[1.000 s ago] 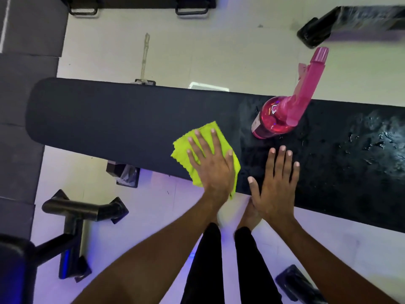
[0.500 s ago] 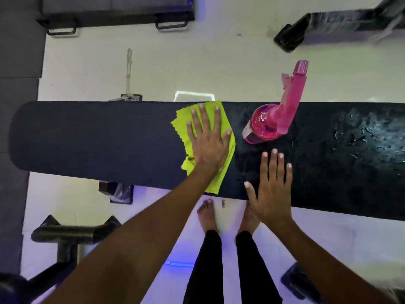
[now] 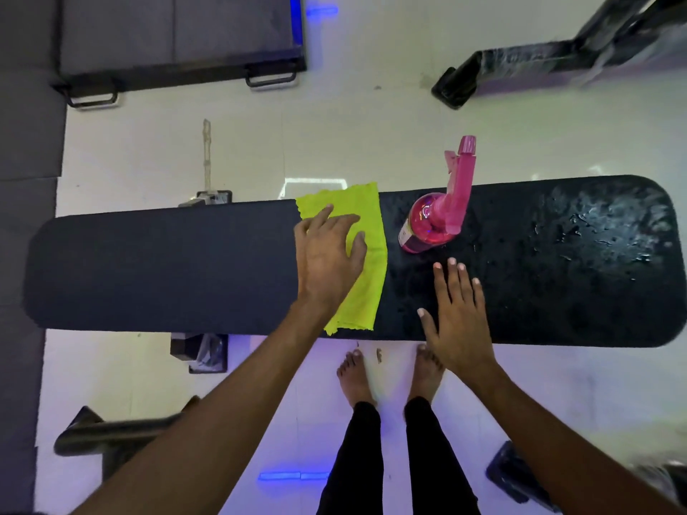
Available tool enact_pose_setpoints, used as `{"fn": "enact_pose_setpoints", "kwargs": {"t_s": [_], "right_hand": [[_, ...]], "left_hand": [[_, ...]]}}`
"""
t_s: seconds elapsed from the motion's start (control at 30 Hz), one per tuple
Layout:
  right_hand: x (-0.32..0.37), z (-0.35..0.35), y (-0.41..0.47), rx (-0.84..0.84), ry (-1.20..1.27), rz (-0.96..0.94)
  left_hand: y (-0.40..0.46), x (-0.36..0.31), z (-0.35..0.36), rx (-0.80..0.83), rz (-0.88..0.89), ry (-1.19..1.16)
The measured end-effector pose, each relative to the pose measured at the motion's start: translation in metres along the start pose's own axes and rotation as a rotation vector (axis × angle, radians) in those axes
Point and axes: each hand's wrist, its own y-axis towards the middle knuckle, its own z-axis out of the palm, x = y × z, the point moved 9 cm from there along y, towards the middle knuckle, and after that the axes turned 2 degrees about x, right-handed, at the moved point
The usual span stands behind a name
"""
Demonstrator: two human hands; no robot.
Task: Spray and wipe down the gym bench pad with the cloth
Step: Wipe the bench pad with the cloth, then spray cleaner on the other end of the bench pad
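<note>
Dark floor mat (image 3: 178,35) w/ two handles lies on pale floor (image 3: 353,117); black equipment foot (image 3: 453,89) to mat's right.

One head-worn wide-angle camera is looking almost straight down from above, so there is no second view sharing the scene. It is facing the bench pad (image 3: 167,269), which is running across the middle of the frame from left to right. The far floor (image 3: 353,117) is showing at the top, and the person's own feet (image 3: 355,377) are standing near the bottom centre. Both forearms are entering from the lower corners, close to the lens. Straight edges are bowing toward the borders.
</note>
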Motion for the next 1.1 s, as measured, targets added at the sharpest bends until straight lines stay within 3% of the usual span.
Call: {"fn": "enact_pose_setpoints", "kwargs": {"t_s": [0.17, 0.37, 0.63, 0.9, 1.1], "right_hand": [[-0.028, -0.004, -0.024, 0.033, 0.024, 0.193], [-0.058, 0.003, -0.045, 0.057, 0.024, 0.254], [-0.105, -0.007, -0.044, 0.012, 0.037, 0.288], [-0.198, -0.038, -0.032, -0.04, 0.06, 0.409], [-0.265, -0.037, -0.05, -0.078, 0.084, 0.49]], "left_hand": [[-0.003, -0.05, -0.013, 0.096, 0.101, -0.311], [0.021, -0.116, -0.009, 0.155, 0.225, -0.541], [0.04, -0.155, -0.003, 0.056, 0.149, -0.487], [0.036, -0.199, 0.042, 0.379, 0.125, -0.663], [0.007, -0.225, 0.116, 0.611, 0.072, -0.435]]}}
